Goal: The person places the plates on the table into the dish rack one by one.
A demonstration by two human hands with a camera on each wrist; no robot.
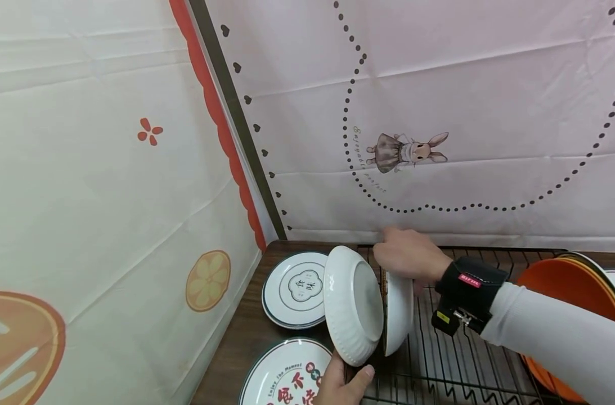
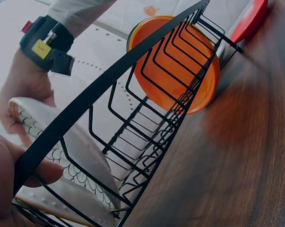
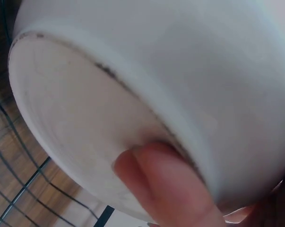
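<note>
Lower centre of frame: right hand [image 1: 408, 256] grips a bowl [image 1: 399, 315] upright in the rack [image 1: 459, 360]; left hand [image 1: 340, 385] holds a ribbed bowl [image 1: 351, 306] alongside.

The head view is bright, evenly lit and sharp, with bent edges. The left wrist view is dimmer, its tabletop [image 2: 246, 156] smeared. The right wrist view is close and soft.

A ribbed white bowl [image 1: 351, 306] stands on edge, base toward three o'clock, touching an upright scale-patterned bowl [image 1: 399, 315].
</note>
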